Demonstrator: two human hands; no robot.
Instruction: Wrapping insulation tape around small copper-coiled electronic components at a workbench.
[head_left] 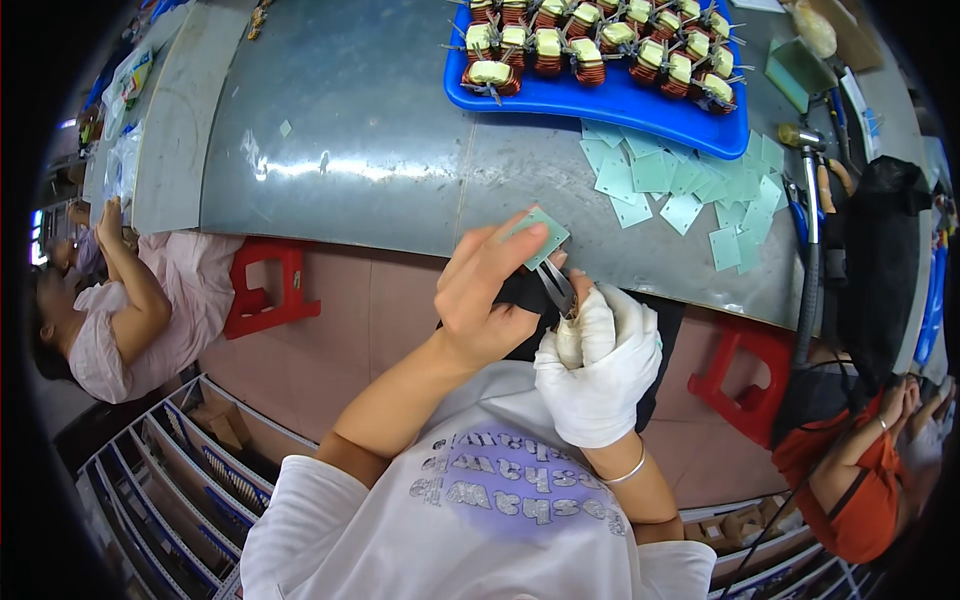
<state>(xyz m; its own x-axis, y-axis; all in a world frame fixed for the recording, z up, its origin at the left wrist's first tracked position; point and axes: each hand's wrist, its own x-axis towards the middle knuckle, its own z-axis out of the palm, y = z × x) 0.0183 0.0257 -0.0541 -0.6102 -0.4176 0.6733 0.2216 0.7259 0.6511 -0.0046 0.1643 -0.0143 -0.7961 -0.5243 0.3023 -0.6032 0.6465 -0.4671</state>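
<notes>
— Scissors (557,288), blades up, in the gloved right hand (600,365). Why that angle?

— My guess is so the tips meet the lower edge of the green card (537,237) from below. The right hand is closed round the handles, which the glove hides; only the blades show.

— And the left hand (490,290)?

— Bare, pinching the card between thumb and fingertips at its left side, at about one o'clock from the palm. That seems to leave the card's lower right edge free for the blades.

— So where is the card from the right hand?

— At about eleven o'clock, just beyond the blade tips. Whether steel touches card, I cannot tell.

— It's held off the table?

— Yes, over the near edge of the metal table (380,120), close to the person's chest, likely for a better view.

— The loose pile?

— More green cards (690,180) lie scattered at two o'clock from the hands, within reach. Behind them, at twelve to one o'clock, a blue tray (600,100) holds rows of copper-wound coils (590,45).
</notes>
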